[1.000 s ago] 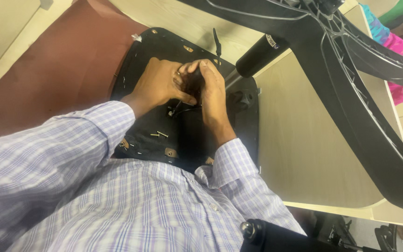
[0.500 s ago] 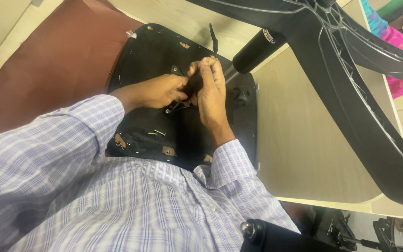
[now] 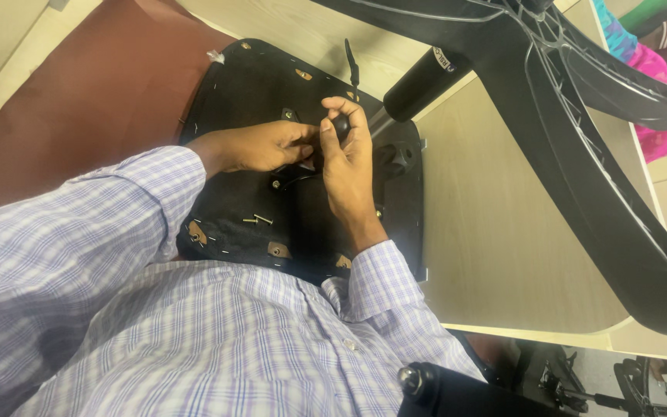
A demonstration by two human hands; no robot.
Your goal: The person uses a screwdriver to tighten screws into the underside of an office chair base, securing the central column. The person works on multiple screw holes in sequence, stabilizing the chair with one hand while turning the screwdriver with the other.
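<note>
Fingers: right hand (image 3: 347, 158) pinches black knob (image 3: 340, 125); left hand (image 3: 260, 147) curls beside it | knob above upturned chair seat (image 3: 233, 100) | risk: loose screws (image 3: 257, 221) may roll off if nudged

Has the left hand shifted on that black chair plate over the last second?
Yes. The left hand has slid down the black plate, away from its top edge and the black cylinder, and now sits below the right hand's fingertips.

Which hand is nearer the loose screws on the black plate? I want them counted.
Left. The left hand sits just above the screws; the right hand is off to their side.
</note>
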